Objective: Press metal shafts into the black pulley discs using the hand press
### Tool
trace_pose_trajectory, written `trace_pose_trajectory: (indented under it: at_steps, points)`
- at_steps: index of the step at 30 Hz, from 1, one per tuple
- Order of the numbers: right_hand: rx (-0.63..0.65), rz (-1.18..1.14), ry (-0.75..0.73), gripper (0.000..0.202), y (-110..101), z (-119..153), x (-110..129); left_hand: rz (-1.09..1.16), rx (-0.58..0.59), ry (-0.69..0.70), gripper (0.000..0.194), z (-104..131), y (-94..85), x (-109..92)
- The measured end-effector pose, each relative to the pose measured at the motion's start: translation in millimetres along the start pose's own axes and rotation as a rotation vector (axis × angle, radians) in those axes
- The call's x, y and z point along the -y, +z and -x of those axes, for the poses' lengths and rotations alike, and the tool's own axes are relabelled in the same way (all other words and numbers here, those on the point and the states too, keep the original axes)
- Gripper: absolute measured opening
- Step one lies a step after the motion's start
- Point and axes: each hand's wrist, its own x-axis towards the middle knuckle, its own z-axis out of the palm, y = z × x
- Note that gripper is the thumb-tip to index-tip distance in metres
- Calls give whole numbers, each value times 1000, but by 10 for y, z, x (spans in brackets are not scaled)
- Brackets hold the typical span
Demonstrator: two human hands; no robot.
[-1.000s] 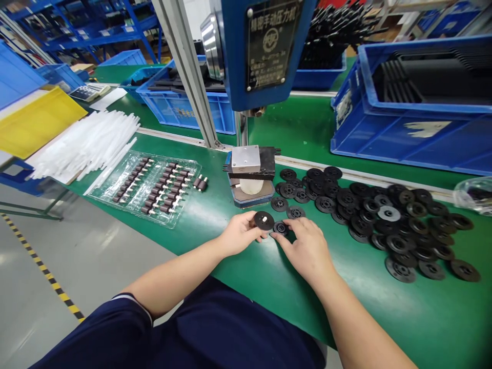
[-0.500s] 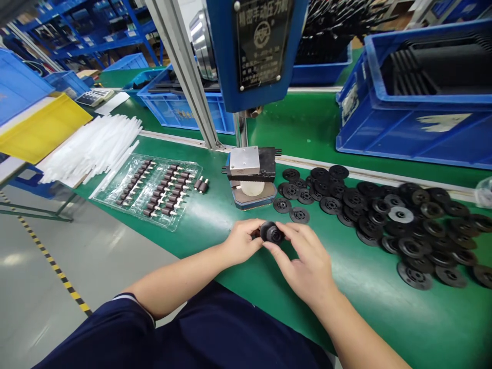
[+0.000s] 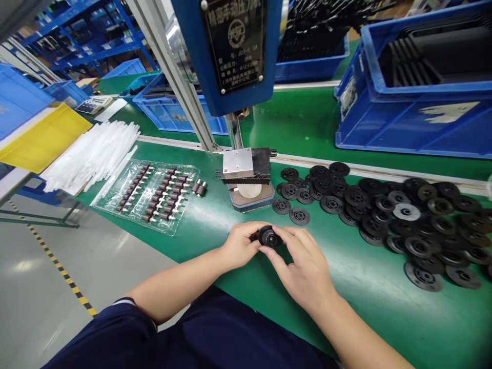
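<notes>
While flat black discs (image 3: 374, 225) lie heaped, both hands (image 3: 305, 264) pinch a round, stepped part (image 3: 269, 237).

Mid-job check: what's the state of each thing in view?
Left hand: closed on the black part
Right hand: thumb and fingertips closed on it
Black part: held between both hands
Silver block: below the blue press head
Clear tray: holding brown rollers
Loose rollers: beside the tray
Black discs: spread, many overlapping
Pale disc: lying among them
White strips: piled
</notes>
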Motion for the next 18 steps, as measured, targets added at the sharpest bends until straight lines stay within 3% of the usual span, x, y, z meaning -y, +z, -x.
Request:
trace_pose_trajectory:
  at_steps: [18]
  points:
    - [-36, -4, -64, 36, 116, 40, -34, -20, 8, -24, 45, 8, -39, -20]
